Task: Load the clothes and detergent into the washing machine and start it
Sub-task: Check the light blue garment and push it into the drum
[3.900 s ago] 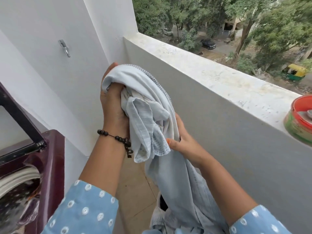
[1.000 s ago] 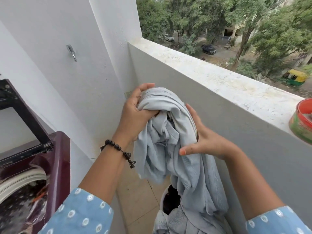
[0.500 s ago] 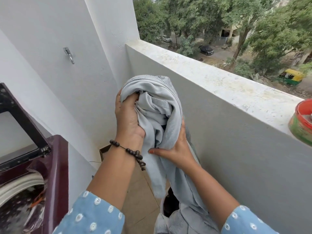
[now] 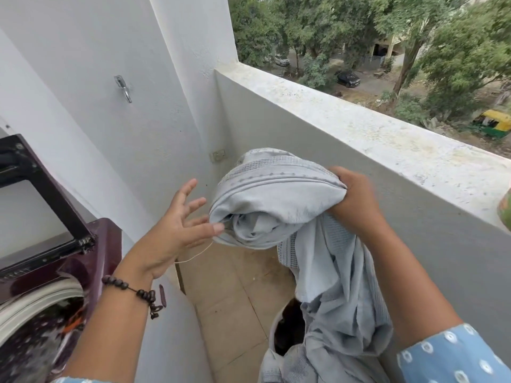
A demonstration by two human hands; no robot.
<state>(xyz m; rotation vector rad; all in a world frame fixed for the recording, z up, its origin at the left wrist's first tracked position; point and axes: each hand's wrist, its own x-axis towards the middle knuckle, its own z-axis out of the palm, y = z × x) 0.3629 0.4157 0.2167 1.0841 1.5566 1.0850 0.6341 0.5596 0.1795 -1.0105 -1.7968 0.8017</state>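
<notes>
Change: left hand (image 4: 177, 230) has let go of the pale grey garment (image 4: 279, 208) since half a second ago; right hand (image 4: 356, 200) has shifted up to the bundle's 3 o'clock end.
Left hand: released, fingers spread, fingertips touching the bundle's 9 o'clock edge; beaded bracelet (image 4: 132, 291) on the wrist.
Right hand: grasping the bunched cloth.
Garment: held up before the balcony parapet (image 4: 359, 134); its tail hangs toward 6 o'clock into a laundry bag (image 4: 284, 327) on the floor.
Washing machine (image 4: 49, 272): maroon top-loader at 8 o'clock, lid (image 4: 41, 189) raised, clothes inside.
Writing: none legible.
</notes>
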